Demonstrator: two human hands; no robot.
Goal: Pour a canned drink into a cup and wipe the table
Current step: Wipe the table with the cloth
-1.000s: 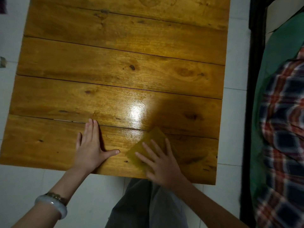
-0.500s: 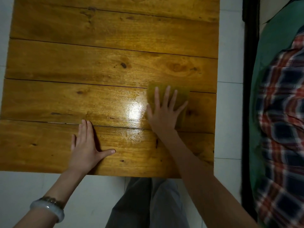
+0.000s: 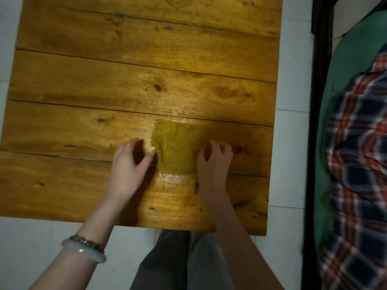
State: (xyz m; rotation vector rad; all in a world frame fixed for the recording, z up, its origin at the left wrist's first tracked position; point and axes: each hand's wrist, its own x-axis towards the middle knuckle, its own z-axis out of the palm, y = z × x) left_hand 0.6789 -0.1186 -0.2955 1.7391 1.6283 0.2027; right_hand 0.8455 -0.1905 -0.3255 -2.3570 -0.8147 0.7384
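Note:
A yellow-green textured cloth lies flat on the wooden plank table, right of centre near the front. My left hand rests on the table just left of the cloth, fingers loosely curled, and its thumb tip touches the cloth's left edge. My right hand sits at the cloth's right edge with its fingers curled down onto that edge. A shiny wet streak shows on the wood just below the cloth. No can or cup is in view.
White tiled floor surrounds the table. A dark frame runs along the right, with green fabric and a plaid cloth beyond it. My grey-trousered legs are under the front edge.
My right hand slid the cloth back from the far right toward the front middle. My left hand left its flat spot at the left and moved right to the cloth's edge.

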